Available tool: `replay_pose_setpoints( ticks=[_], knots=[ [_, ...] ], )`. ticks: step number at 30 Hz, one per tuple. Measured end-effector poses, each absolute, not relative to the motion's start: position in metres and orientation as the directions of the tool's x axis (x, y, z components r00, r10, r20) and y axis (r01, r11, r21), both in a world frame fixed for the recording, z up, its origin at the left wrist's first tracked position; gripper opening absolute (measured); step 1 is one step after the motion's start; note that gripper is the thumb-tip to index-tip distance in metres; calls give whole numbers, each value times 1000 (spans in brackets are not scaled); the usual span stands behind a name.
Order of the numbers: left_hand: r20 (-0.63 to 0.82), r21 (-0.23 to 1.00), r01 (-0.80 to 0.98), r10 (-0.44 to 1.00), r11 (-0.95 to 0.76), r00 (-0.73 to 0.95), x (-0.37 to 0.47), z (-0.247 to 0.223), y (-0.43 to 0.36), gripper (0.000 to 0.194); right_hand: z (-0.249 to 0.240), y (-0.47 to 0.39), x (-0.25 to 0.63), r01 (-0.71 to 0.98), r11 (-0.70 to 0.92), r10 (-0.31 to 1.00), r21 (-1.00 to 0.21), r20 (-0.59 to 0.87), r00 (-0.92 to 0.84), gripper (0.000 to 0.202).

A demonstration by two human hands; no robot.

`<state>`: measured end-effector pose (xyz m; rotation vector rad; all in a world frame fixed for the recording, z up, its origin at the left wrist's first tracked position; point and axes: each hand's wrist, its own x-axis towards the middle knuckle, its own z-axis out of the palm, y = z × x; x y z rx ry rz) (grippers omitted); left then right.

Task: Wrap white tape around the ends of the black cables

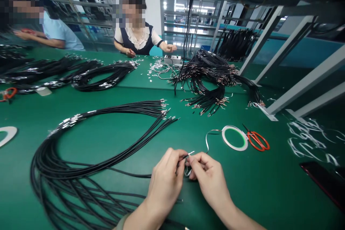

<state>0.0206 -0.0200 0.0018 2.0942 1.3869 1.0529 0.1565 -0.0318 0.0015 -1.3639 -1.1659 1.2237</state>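
Observation:
My left hand is closed in a pinch around a black cable close to its end. The cable's pale tip pokes out between my two hands. Against that tip, the thumb and forefinger of my right hand are pressed together on a thin white tape strip. This strip leads back to a white tape roll with a green inner ring. Part of the strip is hidden by my fingers. A looped bundle of black cables with bare ends lies to the left.
Orange-handled scissors lie beside the roll. White strip scraps and a dark flat object are at right. Farther back are cable piles, a small grey box and metal struts. Two people sit across the green table.

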Motion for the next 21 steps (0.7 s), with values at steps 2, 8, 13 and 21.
replay_pose_setpoints(
  ticks=[2,8,13,21],
  knots=[
    [378,659,611,895,-439,236,20,1,-21,16,2,-31,156,50,-115,992,-992,-113,56,27],
    [396,584,659,875,-474,279,20,1,-23,19,2,-31,157,57,-116,992,-992,-112,60,28],
    [405,548,676,863,-493,301,19,0,-24,26,3,-31,157,65,-115,992,-991,-112,58,27],
    [375,712,552,900,-434,224,20,2,-21,25,2,-29,158,75,-92,996,-993,-90,26,30]
  ],
)
